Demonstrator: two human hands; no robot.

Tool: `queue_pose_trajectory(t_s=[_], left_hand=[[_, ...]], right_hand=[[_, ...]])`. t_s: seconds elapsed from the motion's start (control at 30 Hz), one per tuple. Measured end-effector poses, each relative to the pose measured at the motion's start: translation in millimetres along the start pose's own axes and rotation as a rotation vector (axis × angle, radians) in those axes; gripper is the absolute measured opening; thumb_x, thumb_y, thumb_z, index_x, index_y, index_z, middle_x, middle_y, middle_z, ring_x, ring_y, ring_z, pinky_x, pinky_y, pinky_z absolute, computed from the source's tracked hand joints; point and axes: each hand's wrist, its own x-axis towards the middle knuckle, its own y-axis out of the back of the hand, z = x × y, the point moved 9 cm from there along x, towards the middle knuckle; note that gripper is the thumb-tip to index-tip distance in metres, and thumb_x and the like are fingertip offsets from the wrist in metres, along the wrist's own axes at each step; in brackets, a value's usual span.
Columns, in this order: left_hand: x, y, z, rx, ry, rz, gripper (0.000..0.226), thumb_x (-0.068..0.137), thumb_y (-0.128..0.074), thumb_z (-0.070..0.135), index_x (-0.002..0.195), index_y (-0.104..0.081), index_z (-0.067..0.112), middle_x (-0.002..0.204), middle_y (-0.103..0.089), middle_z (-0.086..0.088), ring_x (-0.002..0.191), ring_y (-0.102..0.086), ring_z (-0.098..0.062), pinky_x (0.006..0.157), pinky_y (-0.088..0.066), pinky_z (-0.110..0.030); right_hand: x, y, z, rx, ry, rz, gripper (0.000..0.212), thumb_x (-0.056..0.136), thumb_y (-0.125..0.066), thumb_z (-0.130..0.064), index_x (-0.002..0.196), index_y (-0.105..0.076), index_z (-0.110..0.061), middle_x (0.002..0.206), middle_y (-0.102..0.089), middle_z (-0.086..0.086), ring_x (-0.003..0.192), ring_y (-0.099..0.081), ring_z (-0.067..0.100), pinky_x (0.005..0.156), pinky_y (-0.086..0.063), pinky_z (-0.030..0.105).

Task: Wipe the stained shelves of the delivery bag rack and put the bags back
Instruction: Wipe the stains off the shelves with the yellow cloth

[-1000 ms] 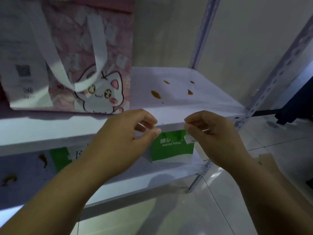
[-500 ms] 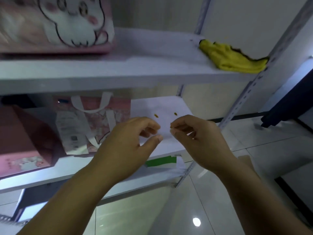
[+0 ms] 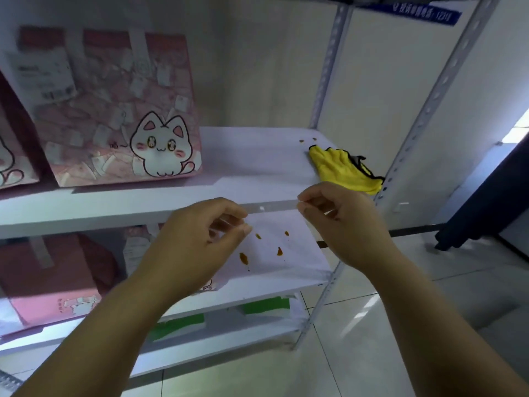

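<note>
The white rack (image 3: pixel 86 213) shows three white shelves. Two pink cat bags (image 3: pixel 114 116) stand at the left of the rack's uppermost white shelf, one cut off by the frame. Both forearms reach up before the rack. The left hand (image 3: pixel 200 239) and right hand (image 3: pixel 340 222) curl their fingers toward the thumb, with nothing visible between them. One yellow cloth (image 3: pixel 340 167) lies at that shelf's right end. Four brown stains (image 3: pixel 243 258) mark the rack's middle shelf.

Blue sign (image 3: pixel 423 13), bag label (image 3: pixel 43 75): print unreadable.
</note>
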Motion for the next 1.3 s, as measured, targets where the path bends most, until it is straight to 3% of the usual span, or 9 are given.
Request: queue_pose_trajectory(t_s=[0.13,0.33,0.53,0.7,0.87,0.93,1.07,1.17,1.3], left_hand=[[16,3,-13,0.011,-0.005,-0.009,0.006,0.078,-0.061,0.042,0.085,-0.062,0.042,0.081,-0.065,0.027,0.084,-0.057,0.013,0.061,-0.043,-0.004],[57,-12,-42,0.077,-0.003,-0.079,0.008,0.082,-0.059,0.041,0.088,-0.057,0.045,0.084,-0.062,0.026,0.086,-0.053,0.017,0.065,-0.039,-0.008],[111,-42,-51,0.179,-0.092,-0.133,0.020,0.085,-0.059,0.036,0.103,-0.062,0.029,0.096,-0.060,0.017,0.089,-0.057,0.000,0.078,-0.049,-0.026],[155,-71,-52,0.253,-0.168,-0.181,0.022,0.087,-0.059,0.035,0.106,-0.061,0.023,0.102,-0.059,0.009,0.093,-0.056,-0.009,0.079,-0.045,-0.026],[200,-96,-65,0.351,-0.123,-0.229,0.029,0.088,-0.055,0.039,0.114,-0.057,0.026,0.116,-0.054,0.009,0.100,-0.051,-0.010,0.080,-0.037,-0.023],[215,-101,-72,0.375,-0.084,-0.228,0.031,0.088,-0.055,0.039,0.117,-0.056,0.026,0.122,-0.052,0.007,0.104,-0.052,-0.013,0.082,-0.036,-0.023],[243,-112,-89,0.440,0.009,-0.257,0.034,0.089,-0.053,0.040,0.120,-0.051,0.027,0.130,-0.045,0.007,0.087,-0.048,-0.014,0.081,-0.037,-0.027],[263,-122,-102,0.447,0.077,-0.281,0.039,0.091,-0.051,0.039,0.127,-0.047,0.025,0.137,-0.040,0.006,0.108,-0.051,-0.018,0.092,-0.040,-0.032],[281,-132,-122,0.523,0.113,-0.296,0.048,0.092,-0.048,0.039,0.136,-0.042,0.019,0.145,-0.037,0.001,0.129,-0.039,-0.020,0.105,-0.033,-0.034]], right_hand=[[9,12,19,-0.053,-0.041,0.058,0.008,0.084,-0.065,-0.027,0.086,-0.062,-0.035,0.074,-0.062,-0.021,0.077,-0.058,-0.004,0.065,-0.047,0.017],[32,17,69,-0.194,-0.175,0.105,0.013,0.084,-0.065,-0.028,0.096,-0.065,-0.024,0.082,-0.063,-0.018,0.081,-0.060,0.000,0.069,-0.047,0.023],[74,13,117,-0.420,-0.277,0.122,0.037,0.086,-0.062,-0.033,0.121,-0.057,-0.022,0.123,-0.056,0.000,0.096,-0.058,0.019,0.077,-0.043,0.030],[122,1,164,-0.587,-0.335,-0.021,0.061,0.087,-0.057,-0.045,0.141,-0.035,-0.026,0.143,-0.035,0.008,0.127,-0.035,0.033,0.093,-0.038,0.041],[152,-18,231,-0.667,-0.572,-0.305,0.081,0.081,-0.041,-0.070,0.146,-0.002,-0.040,0.156,-0.004,0.007,0.139,-0.007,0.038,0.109,-0.017,0.052],[159,-31,246,-0.702,-0.613,-0.395,0.080,0.079,-0.033,-0.076,0.144,0.002,-0.045,0.158,0.005,0.005,0.142,0.002,0.039,0.110,-0.006,0.055],[173,-51,260,-0.697,-0.588,-0.422,0.072,0.081,-0.026,-0.076,0.142,0.003,-0.050,0.157,0.012,0.009,0.139,0.016,0.043,0.109,0.007,0.056],[191,-54,272,-0.677,-0.599,-0.359,0.067,0.084,-0.026,-0.071,0.143,-0.002,-0.048,0.156,0.010,0.013,0.139,0.016,0.044,0.108,0.008,0.057],[229,-60,295,-0.658,-0.678,-0.280,0.059,0.088,-0.023,-0.063,0.142,-0.011,-0.043,0.155,0.006,0.018,0.138,0.010,0.048,0.108,0.007,0.058]])
